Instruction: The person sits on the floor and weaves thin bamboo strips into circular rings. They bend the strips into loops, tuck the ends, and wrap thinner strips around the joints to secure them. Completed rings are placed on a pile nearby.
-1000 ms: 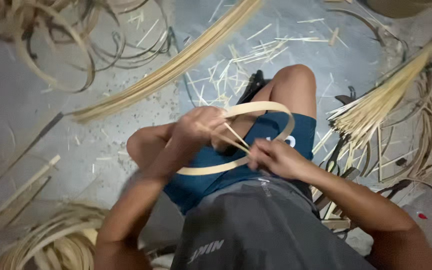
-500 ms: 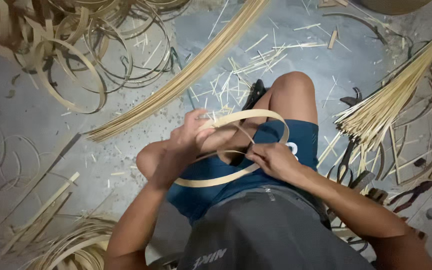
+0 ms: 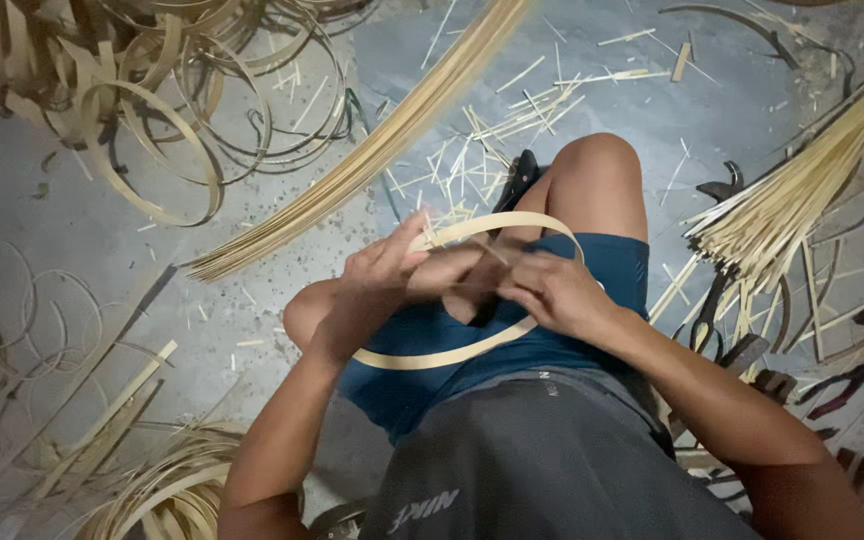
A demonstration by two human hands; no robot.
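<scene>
Both hands, the left hand [image 3: 382, 272] and the right hand [image 3: 552, 292], are pinching a thin, flat, bendy pale strip hoop [image 3: 452, 355] over the lap, near a long bundle of smooth sticks [image 3: 372, 160] lying on the rough grey floor [image 3: 72, 250].

bamboo-strip [image 3: 372, 150] craft workshop floor [image 3: 72, 260]

Bare grey concrete floor [image 3: 82, 250] left of knee gives free passage; long pale bamboo-strip bundle [image 3: 372, 150] blocks ahead, splayed pale splint bundle [image 3: 792, 200] crowds right.
</scene>
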